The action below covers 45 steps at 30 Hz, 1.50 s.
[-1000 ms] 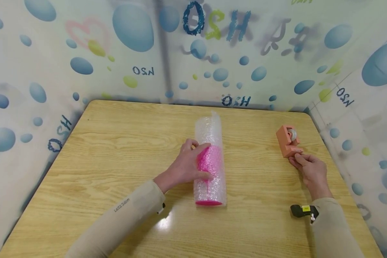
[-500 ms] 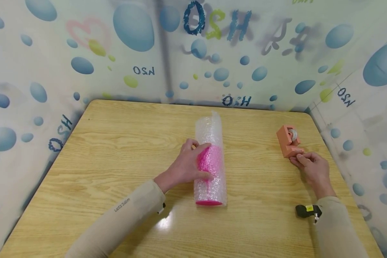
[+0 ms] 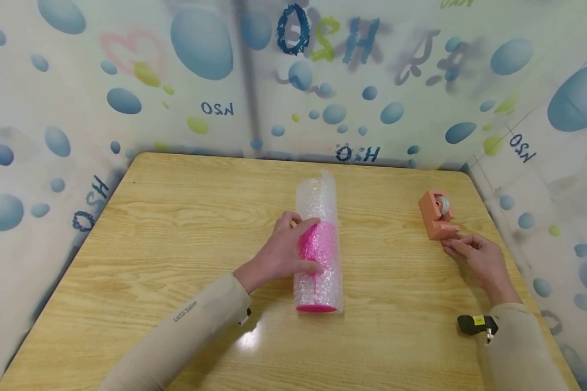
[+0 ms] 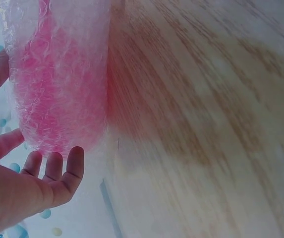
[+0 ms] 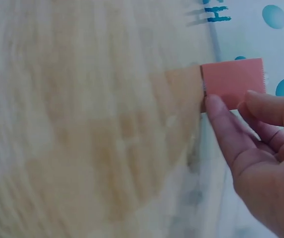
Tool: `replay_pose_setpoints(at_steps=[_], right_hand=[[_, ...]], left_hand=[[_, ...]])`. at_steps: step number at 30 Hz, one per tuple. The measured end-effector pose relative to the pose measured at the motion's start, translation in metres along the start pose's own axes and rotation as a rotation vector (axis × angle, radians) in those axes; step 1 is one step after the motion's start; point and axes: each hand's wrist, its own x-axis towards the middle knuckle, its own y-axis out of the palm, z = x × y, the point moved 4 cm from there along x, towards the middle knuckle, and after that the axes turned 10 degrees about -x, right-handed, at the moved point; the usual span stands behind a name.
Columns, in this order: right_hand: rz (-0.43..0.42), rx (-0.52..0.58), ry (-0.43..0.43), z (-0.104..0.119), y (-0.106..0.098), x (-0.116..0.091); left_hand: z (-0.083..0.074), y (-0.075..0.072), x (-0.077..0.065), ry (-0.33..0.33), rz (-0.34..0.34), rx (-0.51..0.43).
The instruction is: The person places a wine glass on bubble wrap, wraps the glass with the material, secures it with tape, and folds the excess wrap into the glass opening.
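Note:
A pink cylinder rolled in clear bubble wrap (image 3: 326, 244) lies lengthwise across the middle of the table. My left hand (image 3: 288, 247) grips it from the left side, thumb toward its near end and fingers toward the far end. Pink fills the wrapped roll (image 4: 62, 94) beside the curled fingers in the left wrist view. A salmon-coloured tape dispenser (image 3: 428, 218) with a white tape roll (image 3: 442, 205) stands at the right. My right hand (image 3: 480, 262) pinches the tape, thumb and fingertip together at the cutter end of the dispenser (image 5: 233, 79); the clear strip itself barely shows.
The wooden table (image 3: 186, 217) has rounded far corners and meets patterned walls (image 3: 147, 70) at the back and sides. A small black device (image 3: 469, 325) sits at the right sleeve cuff (image 3: 513, 320).
My right hand has drawn slightly right and toward me, its thumb coming off the dispenser's front end. The dispenser, the wrapped roll and my left hand have stayed in place.

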Motion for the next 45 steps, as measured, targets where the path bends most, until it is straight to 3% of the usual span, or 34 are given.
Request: replay_pose_setpoints(at_steps=[2, 7, 9, 14, 20, 27, 34, 45], right_hand=[[0.016, -0.071, 0.003, 0.003, -0.001, -0.002], [0.049, -0.4, 0.024, 0.013, -0.003, -0.008], [0.084, -0.469, 0.013, 0.017, -0.002, -0.009], [0.204, -0.422, -0.02, 0.027, 0.006, -0.01], [0.283, -0.437, -0.064, 0.04, 0.018, -0.013], [0.307, -0.484, -0.175, 0.063, 0.031, -0.018], [0.35, -0.435, -0.306, 0.089, 0.046, -0.025], [0.348, -0.495, -0.404, 0.124, 0.073, -0.032]], left_hand=[[0.001, 0.0, 0.0, 0.0, -0.001, -0.001], [0.001, 0.0, 0.0, -0.001, 0.002, -0.005], [0.001, 0.0, 0.0, -0.003, 0.003, -0.005], [0.0, 0.0, 0.0, -0.009, 0.005, 0.0], [-0.001, 0.0, 0.001, -0.013, 0.006, 0.001], [0.0, 0.0, 0.001, -0.007, 0.0, 0.019], [-0.001, -0.001, 0.001, 0.005, -0.001, 0.027], [0.0, 0.0, 0.001, 0.005, 0.002, 0.021]])
